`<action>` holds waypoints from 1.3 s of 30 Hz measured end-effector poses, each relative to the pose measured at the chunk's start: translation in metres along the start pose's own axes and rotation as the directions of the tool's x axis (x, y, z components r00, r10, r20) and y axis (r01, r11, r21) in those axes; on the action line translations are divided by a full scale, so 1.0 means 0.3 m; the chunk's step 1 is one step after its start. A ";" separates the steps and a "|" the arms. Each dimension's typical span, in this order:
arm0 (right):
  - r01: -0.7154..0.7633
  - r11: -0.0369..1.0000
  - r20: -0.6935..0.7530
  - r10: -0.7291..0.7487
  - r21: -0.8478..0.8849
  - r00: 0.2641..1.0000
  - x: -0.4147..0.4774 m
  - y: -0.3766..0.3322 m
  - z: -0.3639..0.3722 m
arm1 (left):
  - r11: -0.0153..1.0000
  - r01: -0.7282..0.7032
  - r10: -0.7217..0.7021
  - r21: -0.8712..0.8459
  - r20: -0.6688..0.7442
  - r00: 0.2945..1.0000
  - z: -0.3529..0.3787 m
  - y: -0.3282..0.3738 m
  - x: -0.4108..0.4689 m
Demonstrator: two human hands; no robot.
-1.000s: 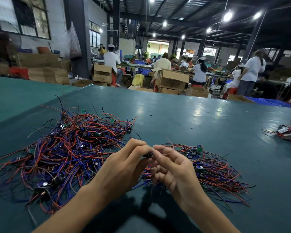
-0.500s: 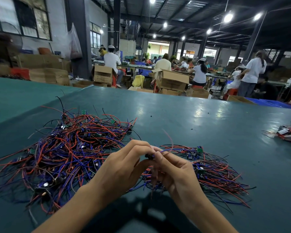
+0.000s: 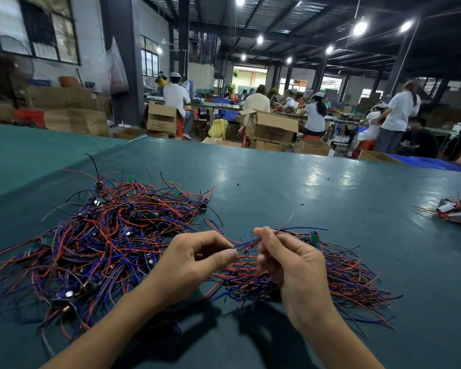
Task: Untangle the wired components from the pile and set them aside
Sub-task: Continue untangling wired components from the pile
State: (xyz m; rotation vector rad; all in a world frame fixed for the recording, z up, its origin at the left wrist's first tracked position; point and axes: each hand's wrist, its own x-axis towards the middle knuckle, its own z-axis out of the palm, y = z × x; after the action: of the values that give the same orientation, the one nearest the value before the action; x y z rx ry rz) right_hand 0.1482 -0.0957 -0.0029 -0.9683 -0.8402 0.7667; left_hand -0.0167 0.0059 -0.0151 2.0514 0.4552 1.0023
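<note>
Left hand [image 3: 194, 259]: thumb and forefinger pinch one end of a blue wire [image 3: 246, 242]. Right hand [image 3: 290, 265]: fingers curled, thumb and forefinger grip the same wire, a red strand beside it. The wire spans the gap between the hands, above the green table [image 3: 277, 187]. The large tangled pile [image 3: 104, 235] lies to the left. A smaller wire heap [image 3: 343, 275] lies beneath the right hand. A separate cluster [image 3: 458, 214] sits at the far right edge.

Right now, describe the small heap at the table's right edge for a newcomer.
On the teal table, go right from the right hand across tabletop to the frame edge. The small heap sits alone, with pale boxy parts among red wires, unlike the loose-wire pile under the hand.
</note>
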 end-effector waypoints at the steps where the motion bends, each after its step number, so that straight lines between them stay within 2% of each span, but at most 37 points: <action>1: 0.005 1.000 -0.021 -0.005 0.003 1.000 0.001 -0.007 -0.002 | 1.000 0.020 -0.020 -0.006 0.013 1.000 -0.011 -0.001 0.003; 4: 0.011 1.000 -0.083 -0.009 0.022 0.996 0.011 -0.030 -0.026 | 0.997 0.072 -0.072 0.014 0.007 0.997 -0.040 -0.005 0.008; 9: 0.045 0.997 -0.150 -0.053 -0.061 0.987 0.030 -0.045 -0.066 | 0.991 0.130 -0.131 0.041 0.018 0.991 -0.048 -0.006 0.010; 14: 0.108 0.990 -0.263 -0.129 -0.094 0.956 0.034 -0.010 -0.057 | 0.985 0.081 -0.084 0.151 0.013 0.996 -0.033 -0.017 0.001; 21: 0.054 0.997 -0.233 -0.042 0.045 0.972 0.018 -0.016 -0.024 | 0.970 0.061 -0.062 0.234 -0.005 0.998 -0.040 -0.029 -0.009; 29: 0.118 0.992 -0.282 -0.098 0.054 0.954 0.010 -0.013 -0.013 | 0.959 0.282 -0.282 -0.004 0.022 0.959 -0.063 -0.045 0.002; 33: 0.141 0.983 -0.296 -0.100 0.121 0.950 0.025 -0.039 -0.035 | 0.943 0.318 -0.320 -0.095 -0.017 0.947 -0.073 -0.057 -0.002; 36: 0.173 0.980 -0.343 -0.129 0.102 0.931 0.043 -0.072 -0.069 | 0.896 0.337 -0.357 -0.289 -0.020 0.934 -0.089 -0.054 0.000; 39: 0.158 0.980 -0.376 -0.103 0.117 0.921 0.049 -0.067 -0.076 | 0.761 0.321 -0.381 -0.564 0.013 0.925 -0.081 -0.037 0.009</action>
State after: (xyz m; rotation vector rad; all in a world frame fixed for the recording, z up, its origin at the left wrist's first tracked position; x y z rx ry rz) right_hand 0.1782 -0.0994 0.0120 -0.8796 -0.5065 0.5005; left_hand -0.0337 0.0264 -0.0133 1.3282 0.5070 0.8785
